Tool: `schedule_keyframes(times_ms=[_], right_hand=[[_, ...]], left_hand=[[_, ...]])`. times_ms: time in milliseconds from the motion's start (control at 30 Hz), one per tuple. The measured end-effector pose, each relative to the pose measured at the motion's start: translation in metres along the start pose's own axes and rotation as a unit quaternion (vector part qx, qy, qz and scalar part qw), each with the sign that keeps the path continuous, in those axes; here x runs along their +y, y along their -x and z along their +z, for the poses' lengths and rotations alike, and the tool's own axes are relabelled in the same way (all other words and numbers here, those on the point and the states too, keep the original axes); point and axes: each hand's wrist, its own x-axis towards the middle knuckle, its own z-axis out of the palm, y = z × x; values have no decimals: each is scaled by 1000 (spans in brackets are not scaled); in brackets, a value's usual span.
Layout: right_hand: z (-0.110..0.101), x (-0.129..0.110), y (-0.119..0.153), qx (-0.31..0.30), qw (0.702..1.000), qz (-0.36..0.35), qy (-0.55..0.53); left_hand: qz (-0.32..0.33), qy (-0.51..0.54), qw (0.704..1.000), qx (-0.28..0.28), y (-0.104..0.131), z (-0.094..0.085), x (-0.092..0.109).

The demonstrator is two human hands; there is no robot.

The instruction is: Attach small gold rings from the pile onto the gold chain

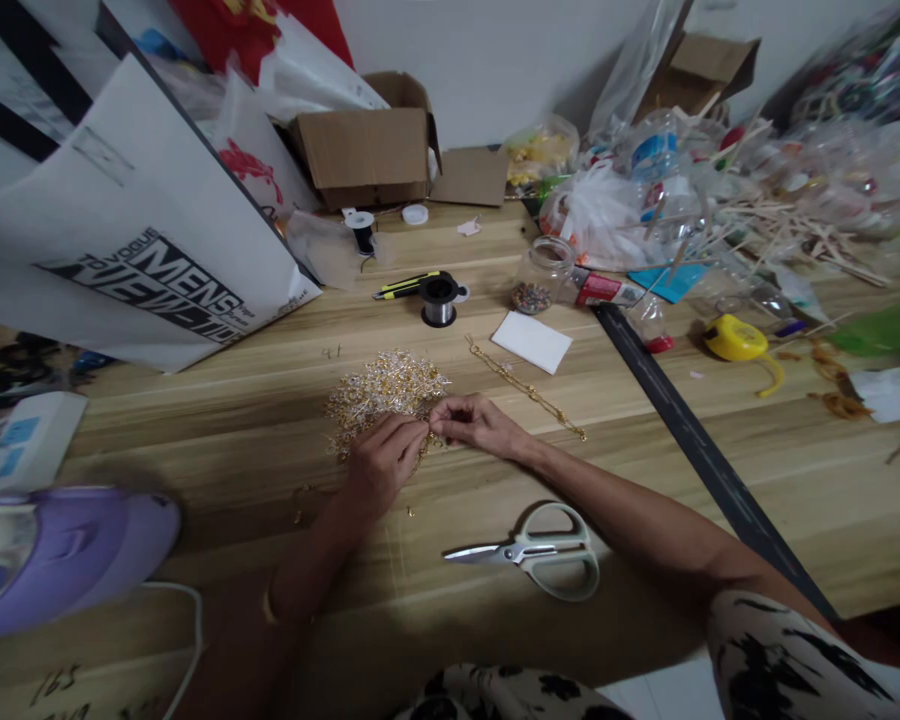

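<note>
A loose heap of small gold and clear beaded pieces [390, 385] lies on the wooden table in front of me. At the heap's near right edge my left hand [384, 455] is closed, its fingertips pinched. My right hand [480, 425] pinches from the other side, and the fingertips of both almost meet. Whatever sits between them is too small to make out. Right of the heap stretches a gold chain [529, 388], apart from my hands. Scissors with pale handles [532, 550] rest below my right hand, blades toward the left.
Behind the heap stand a wire spool [439, 302] and a yellow-black utility knife [409, 285]. Nearby are a bead jar [534, 278] and white card [531, 342]. A dark strip [709, 450] crosses the right side, beyond it a tape measure [735, 338]. A purple iron [82, 550] stands left.
</note>
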Motion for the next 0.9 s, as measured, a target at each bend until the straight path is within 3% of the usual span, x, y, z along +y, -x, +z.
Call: schedule_keyframes(times_ms=[567, 900], right_hand=[[1, 2, -1, 18, 1000, 16, 14], [0, 0, -1, 27, 999, 21, 0]], left_hand=[[-16, -22, 1000, -12, -3, 0, 2], [-160, 79, 984, 21, -7, 2, 4]])
